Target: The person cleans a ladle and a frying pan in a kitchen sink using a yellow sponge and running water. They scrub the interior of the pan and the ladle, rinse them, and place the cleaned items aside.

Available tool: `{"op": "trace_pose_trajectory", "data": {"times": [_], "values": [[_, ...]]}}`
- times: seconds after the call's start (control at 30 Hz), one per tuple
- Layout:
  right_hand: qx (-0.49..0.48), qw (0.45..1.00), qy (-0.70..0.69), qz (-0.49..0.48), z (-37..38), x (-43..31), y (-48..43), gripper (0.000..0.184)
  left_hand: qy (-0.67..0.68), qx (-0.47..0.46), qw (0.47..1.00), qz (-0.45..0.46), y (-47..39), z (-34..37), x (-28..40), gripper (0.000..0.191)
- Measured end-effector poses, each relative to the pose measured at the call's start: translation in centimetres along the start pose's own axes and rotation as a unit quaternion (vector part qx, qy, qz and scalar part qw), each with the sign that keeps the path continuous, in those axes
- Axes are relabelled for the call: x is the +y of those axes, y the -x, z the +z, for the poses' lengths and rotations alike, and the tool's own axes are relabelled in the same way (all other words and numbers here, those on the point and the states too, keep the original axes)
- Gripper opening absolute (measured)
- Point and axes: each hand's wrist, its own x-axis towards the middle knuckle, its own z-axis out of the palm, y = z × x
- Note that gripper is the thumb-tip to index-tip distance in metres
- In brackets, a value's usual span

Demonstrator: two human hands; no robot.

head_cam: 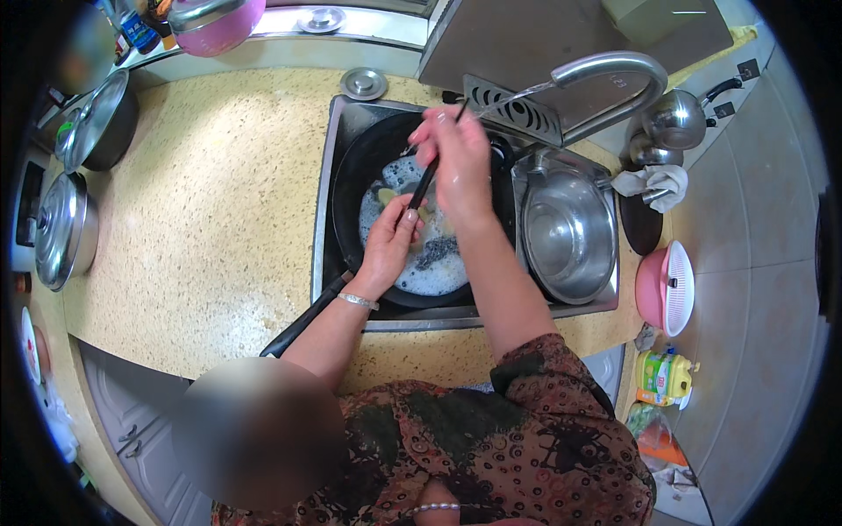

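My left hand (pixel 388 243) grips the lower end of a slim black stick (pixel 427 179), possibly a pair of chopsticks. My right hand (pixel 466 171) has its fingers curled around the stick higher up. Water runs from the curved metal faucet (pixel 631 62) towards the stick's upper end. Below both hands lies a large black wok (pixel 347 204) in the left sink basin. White suds (pixel 431 279) float on the water in it, and something yellowish (pixel 387 195) shows among them. The wok's long handle (pixel 306 321) reaches over the counter edge beside my left forearm.
A steel bowl (pixel 566 237) sits in the right basin. On the speckled counter (pixel 210 217), lidded pots (pixel 62 230) stand at the left. A pink basin with a white strainer (pixel 677 289) and a yellow bottle (pixel 661 378) are at the right. A sink stopper (pixel 364 83) lies behind the sink.
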Motion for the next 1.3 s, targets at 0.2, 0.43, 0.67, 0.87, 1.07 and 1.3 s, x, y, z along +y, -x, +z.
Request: {"op": "trace_pose_trajectory", "data": {"times": [0.2,0.43,0.67,0.87,1.07,1.3], "values": [[-0.017,0.999,0.046,-0.015,-0.8,-0.5,-0.1,0.014,-0.059,0.009,0.998,0.0,0.0,0.1,0.1,0.02],[-0.086,0.96,0.229,0.138,-3.9,-1.1,0.3,0.012,-0.031,0.017,0.999,-0.002,0.0,-0.2,0.5,0.017],[-0.136,0.968,0.192,0.089,-4.2,-3.4,0.3,0.014,-0.158,0.046,0.986,-0.03,-0.2,-0.7,-1.3,0.022],[-0.053,0.955,0.29,-0.041,-6.9,-6.7,3.8,0.01,-0.273,0.025,0.961,0.026,-0.3,-2.0,-1.5,0.044],[0.157,0.893,0.321,-0.272,-16.4,-16.8,11.8,0.012,-0.331,0.004,0.943,0.027,-0.1,-1.0,-1.7,0.045],[0.48,0.679,0.494,-0.255,-41.2,-24.7,17.7,0.023,-0.314,0.008,0.949,0.014,0.1,-1.1,-0.3,0.044]]}}
